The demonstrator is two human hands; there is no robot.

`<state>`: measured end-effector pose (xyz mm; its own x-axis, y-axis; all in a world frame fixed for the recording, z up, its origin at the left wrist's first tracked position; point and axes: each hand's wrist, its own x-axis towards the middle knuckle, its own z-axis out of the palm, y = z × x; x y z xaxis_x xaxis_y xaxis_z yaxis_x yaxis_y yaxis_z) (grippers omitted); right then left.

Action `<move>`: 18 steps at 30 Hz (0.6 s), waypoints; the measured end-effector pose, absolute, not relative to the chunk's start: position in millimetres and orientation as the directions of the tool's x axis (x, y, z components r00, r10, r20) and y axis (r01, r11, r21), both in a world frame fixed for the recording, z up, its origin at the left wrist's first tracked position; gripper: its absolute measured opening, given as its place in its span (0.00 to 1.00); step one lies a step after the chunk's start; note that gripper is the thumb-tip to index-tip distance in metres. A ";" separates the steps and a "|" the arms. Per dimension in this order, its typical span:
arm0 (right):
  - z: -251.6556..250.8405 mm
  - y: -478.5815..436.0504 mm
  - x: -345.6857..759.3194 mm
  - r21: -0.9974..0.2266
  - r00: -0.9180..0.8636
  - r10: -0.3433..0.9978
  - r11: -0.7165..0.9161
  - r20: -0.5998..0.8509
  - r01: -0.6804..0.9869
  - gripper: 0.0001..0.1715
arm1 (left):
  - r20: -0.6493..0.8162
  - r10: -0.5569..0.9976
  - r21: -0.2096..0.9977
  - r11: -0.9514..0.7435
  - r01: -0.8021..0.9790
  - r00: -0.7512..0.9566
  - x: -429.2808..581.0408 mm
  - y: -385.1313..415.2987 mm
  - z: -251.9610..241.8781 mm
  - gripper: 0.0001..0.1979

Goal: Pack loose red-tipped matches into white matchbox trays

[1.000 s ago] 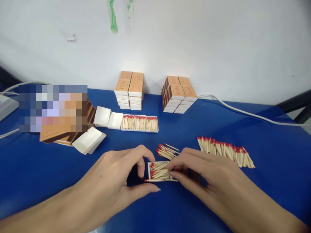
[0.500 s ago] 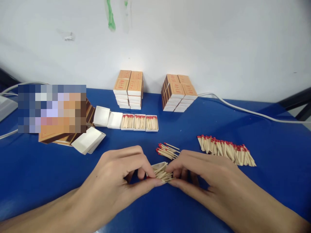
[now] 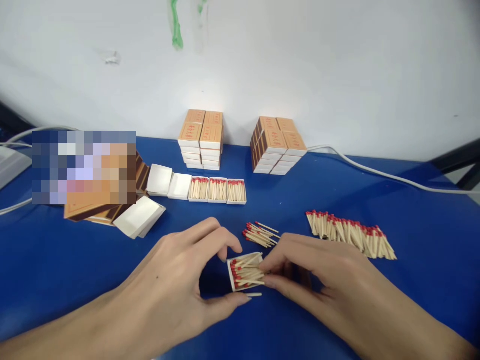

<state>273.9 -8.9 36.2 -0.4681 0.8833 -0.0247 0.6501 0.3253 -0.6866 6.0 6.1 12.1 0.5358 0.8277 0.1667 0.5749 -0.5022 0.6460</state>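
A small white matchbox tray holds a loose layer of red-tipped matches, some of them slanting. My right hand has its thumb and index finger closed on the tray's right end, covering that end and the match tails there. On the other side my left hand is open, its fingers arched apart from its thumb around the tray's left end. A single match lies by the left thumb tip, in front of the tray. Just behind the tray is a small heap of matches.
A long row of matches lies to the right. Behind are several filled trays, empty trays and two stacks of matchboxes. Matchbox sleeves lie left, partly blurred out. A white cable crosses back right.
My left hand has opened and let go of the tray's left end, uncovering the red match heads. One match now lies in front of the tray. My right hand stays at the right end.
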 end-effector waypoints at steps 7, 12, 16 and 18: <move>28.0 -11.2 268.8 -0.681 -0.508 0.859 0.409 0.064 0.607 0.09 | 0.116 0.801 0.703 -0.484 0.521 0.587 6.2 8.2 10.3 0.13; 29.3 -10.7 264.5 -0.709 -0.516 0.855 0.389 0.040 0.588 0.08 | 0.126 0.810 0.712 -0.476 0.516 0.573 7.5 7.2 9.6 0.08; 33.4 -10.5 271.0 -0.678 -0.446 0.895 0.340 0.021 0.651 0.12 | 0.143 0.814 0.685 -0.492 0.537 0.563 8.5 6.6 8.9 0.10; 33.7 -10.8 274.3 -0.652 -0.412 0.911 0.324 0.020 0.685 0.18 | 0.158 0.821 0.675 -0.496 0.546 0.549 8.5 5.8 8.3 0.11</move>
